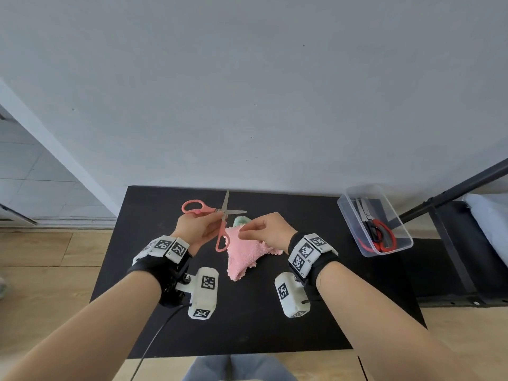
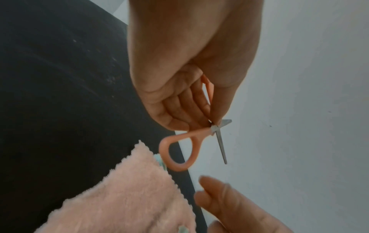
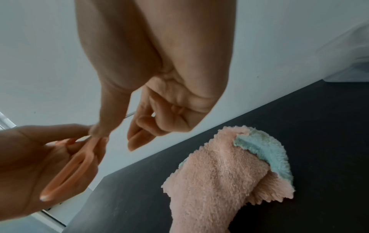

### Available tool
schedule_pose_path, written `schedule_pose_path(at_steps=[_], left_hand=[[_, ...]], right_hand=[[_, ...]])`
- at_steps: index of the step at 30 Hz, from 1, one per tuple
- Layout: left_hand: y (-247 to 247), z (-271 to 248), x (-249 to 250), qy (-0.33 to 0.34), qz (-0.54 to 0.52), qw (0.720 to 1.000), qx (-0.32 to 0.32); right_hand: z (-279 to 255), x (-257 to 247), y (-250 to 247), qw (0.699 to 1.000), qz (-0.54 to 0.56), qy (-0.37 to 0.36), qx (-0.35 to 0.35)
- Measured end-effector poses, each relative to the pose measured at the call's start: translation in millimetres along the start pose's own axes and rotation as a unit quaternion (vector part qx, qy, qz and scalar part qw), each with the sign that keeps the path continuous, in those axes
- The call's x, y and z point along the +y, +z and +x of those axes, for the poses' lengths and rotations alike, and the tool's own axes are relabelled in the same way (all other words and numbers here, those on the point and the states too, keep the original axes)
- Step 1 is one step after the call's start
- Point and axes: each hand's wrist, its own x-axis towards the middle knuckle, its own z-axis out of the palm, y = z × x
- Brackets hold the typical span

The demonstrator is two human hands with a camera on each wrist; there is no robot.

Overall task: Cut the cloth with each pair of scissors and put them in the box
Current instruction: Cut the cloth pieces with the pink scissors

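Overhead, black table (image 1: pixel 247 325), pale grey wall (image 1: pixel 247 92), wood floor (image 1: pixel 41 257)

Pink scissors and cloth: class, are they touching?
Apart. Right wrist view: the left hand holds the pink scissors clear of the cloth, table showing between.
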Motion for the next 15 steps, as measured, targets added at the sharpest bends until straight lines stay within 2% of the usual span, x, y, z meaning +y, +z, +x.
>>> schedule_pose_path(at_steps=[5,9,15], left_hand=[[-39,5,-1,-0.008,-0.002,0.999,0.042],[-60,11,-10,-0.03,0.004,0.998,0.061],[-84,19,-23,-0.056,0.041,0.995,0.078]], right_hand=[[30,4,16,0.992,-0.117,0.038,0.04],[45,-10,29,0.97,-0.235,0.051,0.045],[75,-10,49,0.928,-0.364,0.077,0.004]])
